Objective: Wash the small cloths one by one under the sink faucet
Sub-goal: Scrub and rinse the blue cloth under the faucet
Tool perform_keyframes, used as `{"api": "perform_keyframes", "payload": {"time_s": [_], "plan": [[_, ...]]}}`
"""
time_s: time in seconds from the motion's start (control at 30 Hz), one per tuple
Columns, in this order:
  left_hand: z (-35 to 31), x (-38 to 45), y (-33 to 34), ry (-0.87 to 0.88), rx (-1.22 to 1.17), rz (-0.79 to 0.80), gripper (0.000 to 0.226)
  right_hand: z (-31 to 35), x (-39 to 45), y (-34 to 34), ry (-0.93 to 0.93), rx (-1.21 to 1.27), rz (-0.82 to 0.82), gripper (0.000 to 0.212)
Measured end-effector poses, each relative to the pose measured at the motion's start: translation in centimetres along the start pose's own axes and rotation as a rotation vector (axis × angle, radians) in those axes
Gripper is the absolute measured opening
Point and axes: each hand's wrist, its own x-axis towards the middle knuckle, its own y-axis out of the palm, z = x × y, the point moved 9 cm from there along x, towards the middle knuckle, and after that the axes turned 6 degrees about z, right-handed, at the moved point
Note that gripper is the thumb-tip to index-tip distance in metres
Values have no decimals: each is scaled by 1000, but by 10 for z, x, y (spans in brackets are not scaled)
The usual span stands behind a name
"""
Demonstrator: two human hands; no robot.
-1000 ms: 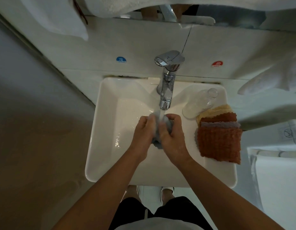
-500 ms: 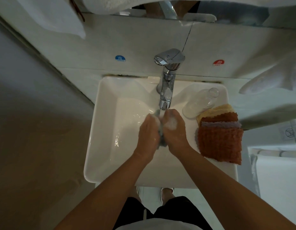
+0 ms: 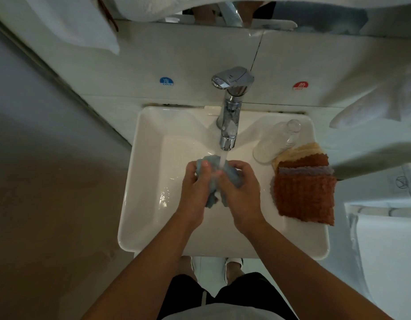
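A person is standing at a white rectangular sink (image 3: 139, 172), seen from above. Both hands are gripping a crumpled blue-grey cloth (image 3: 232, 174) over the basin, directly under the chrome faucet (image 3: 229, 116). The left hand (image 3: 195, 188) is curling its fingers around the cloth's left side, and the right hand (image 3: 241, 192) is curling around its right side, with the two hands close together. A stream of water (image 3: 223, 159) is running from the spout onto the cloth between the thumbs. A loose end of the cloth is hanging down below the hands.

On the sink's right rim, a stack of small cloths (image 3: 303, 192) is lying, with a rust-brown one on top and purple and yellow edges showing behind it. A clear glass (image 3: 276, 142) is lying on its side just beyond the stack. On the wall behind the faucet, a blue cold sticker (image 3: 166, 81) and a red hot sticker (image 3: 300, 86) are sitting on either side.
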Motion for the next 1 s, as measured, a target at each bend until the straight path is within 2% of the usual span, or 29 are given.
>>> {"api": "perform_keyframes", "payload": {"time_s": [0.1,0.17,0.23,0.33,0.4,0.47,0.57,0.6,0.67,0.73,0.8,0.9,0.93,1.0], "plan": [[-8,-4,-3,63,97,-24,32,16,-6,6,-144,-127,25,13],[-6,-16,13,88,156,55,29,12,5,-1,-113,-190,-70,18],[0,-20,24,55,100,101,29,6,16,-9,-71,-192,-133,24],[-10,0,10,-26,126,-53,15,7,5,12,-145,-207,28,17],[-16,9,5,-52,-13,-127,6,12,-6,25,-183,-283,139,13],[-10,2,14,-54,-84,-88,10,13,3,18,-113,-256,65,15],[-11,-5,31,-23,143,25,22,13,23,2,-14,-160,-84,14],[-20,0,31,13,233,26,21,14,24,5,-24,-135,-81,13],[-43,14,19,111,353,-86,27,15,17,22,-76,-138,16,13],[-47,19,7,132,150,-188,31,18,13,31,-75,-205,90,13],[-34,11,16,117,-85,-143,25,17,24,19,-1,-182,25,16],[-15,-3,31,93,66,-68,24,10,35,-2,97,-33,-140,17],[-16,-3,27,93,89,-98,23,5,31,-1,97,-37,-143,18],[-23,4,8,95,33,-227,23,2,15,19,43,-100,-25,23]]}}
